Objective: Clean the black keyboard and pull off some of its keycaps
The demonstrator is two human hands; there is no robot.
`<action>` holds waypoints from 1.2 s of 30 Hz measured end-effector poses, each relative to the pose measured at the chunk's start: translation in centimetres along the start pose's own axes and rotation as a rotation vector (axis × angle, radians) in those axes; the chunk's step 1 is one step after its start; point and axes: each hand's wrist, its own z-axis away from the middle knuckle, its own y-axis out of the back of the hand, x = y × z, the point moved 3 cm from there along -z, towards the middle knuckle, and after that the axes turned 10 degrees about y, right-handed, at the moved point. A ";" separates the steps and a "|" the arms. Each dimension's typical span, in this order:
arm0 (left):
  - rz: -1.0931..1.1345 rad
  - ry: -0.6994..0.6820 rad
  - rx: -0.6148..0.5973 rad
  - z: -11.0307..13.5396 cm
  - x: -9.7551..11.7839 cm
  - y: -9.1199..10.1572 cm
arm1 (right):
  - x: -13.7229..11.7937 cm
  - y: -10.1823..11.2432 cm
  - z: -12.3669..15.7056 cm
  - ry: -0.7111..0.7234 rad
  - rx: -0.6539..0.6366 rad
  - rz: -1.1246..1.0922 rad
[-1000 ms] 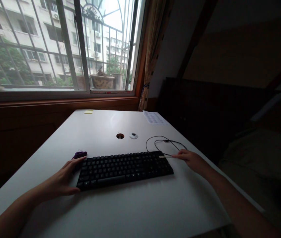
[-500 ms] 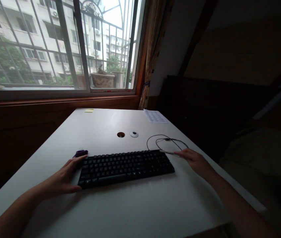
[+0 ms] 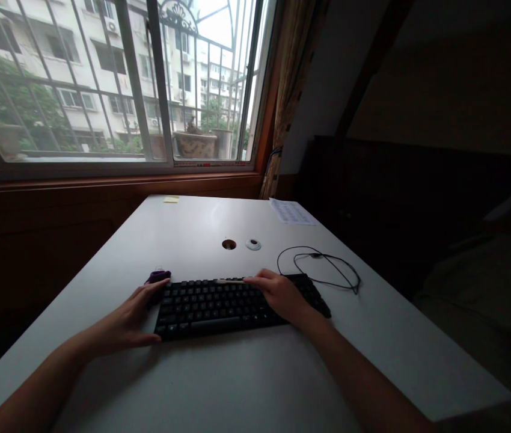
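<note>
A black keyboard (image 3: 219, 307) lies on the white table, slightly angled. My left hand (image 3: 122, 322) grips its left end, with the thumb at the front corner and the fingers at the back corner. My right hand (image 3: 280, 294) is closed on a slim pale stick (image 3: 231, 281), possibly a small brush; its kind is too small to tell. The stick points left along the keyboard's top row of keys. My right wrist and hand cover part of the keys on the right. A dark purple item (image 3: 159, 276) sits just behind the left fingers.
Behind the keyboard's right end, a thin black cable (image 3: 350, 282) lies in loops. Further back are a round cable hole (image 3: 229, 245), its white cover (image 3: 253, 244), a printed sheet (image 3: 294, 211) and a yellow note (image 3: 171, 199). A barred window (image 3: 120, 90) stands beyond the table.
My right hand has moved left with the pale stick, from the keyboard's right back corner to the middle of its top row. My left hand keeps its grip. The view has shifted slightly.
</note>
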 end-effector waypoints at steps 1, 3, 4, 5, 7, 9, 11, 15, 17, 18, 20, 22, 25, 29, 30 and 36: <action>-0.003 0.006 0.000 0.0 0.0 0.0 | -0.6 -0.7 -1.0 0.009 -0.017 0.008; -0.004 0.015 0.004 0.0 -0.1 0.0 | -1.8 -2.1 -2.8 0.022 -0.045 0.034; -0.002 0.015 0.006 0.0 -0.1 0.0 | -2.4 -2.8 -3.7 0.029 -0.060 0.049; 0.004 0.010 0.008 0.0 -0.1 0.0 | -3.0 -3.4 -4.6 0.037 -0.071 0.064; 0.021 -0.008 0.009 0.0 0.0 0.0 | -4.0 -4.4 -6.2 0.053 -0.096 0.091; 0.038 -0.016 0.001 0.0 0.1 0.1 | -4.7 -5.2 -7.6 0.064 -0.124 0.103; 0.045 -0.017 -0.004 0.0 0.1 0.0 | -5.0 -5.5 -8.7 0.063 -0.158 0.097; 0.041 -0.022 -0.002 0.0 -0.1 -0.1 | -4.7 -5.5 -10.1 0.055 -0.200 0.063; 0.039 -0.028 -0.002 0.0 0.0 -0.1 | -4.3 -5.4 -10.2 0.068 -0.201 0.056; 0.036 -0.030 -0.001 0.0 0.1 -0.1 | -4.1 -5.3 -10.1 0.074 -0.202 0.057; 0.022 -0.036 -0.002 0.0 0.3 -0.1 | -3.8 -5.4 -9.8 0.085 -0.200 0.064; 0.000 -0.044 -0.004 0.0 0.5 0.0 | -3.7 -5.4 -9.5 0.100 -0.186 0.074; -0.015 -0.053 -0.002 0.0 0.7 0.1 | -3.9 -5.4 -9.2 0.128 -0.172 0.098; -0.015 -0.057 -0.003 0.0 0.7 0.1 | -3.8 -5.1 -8.8 0.129 -0.176 0.128; -0.016 -0.062 0.000 0.0 0.7 0.1 | -3.7 -5.0 -8.6 0.122 -0.176 0.128; -0.014 -0.069 0.018 -0.1 0.3 0.0 | -2.5 -3.9 -6.8 0.068 -0.191 0.122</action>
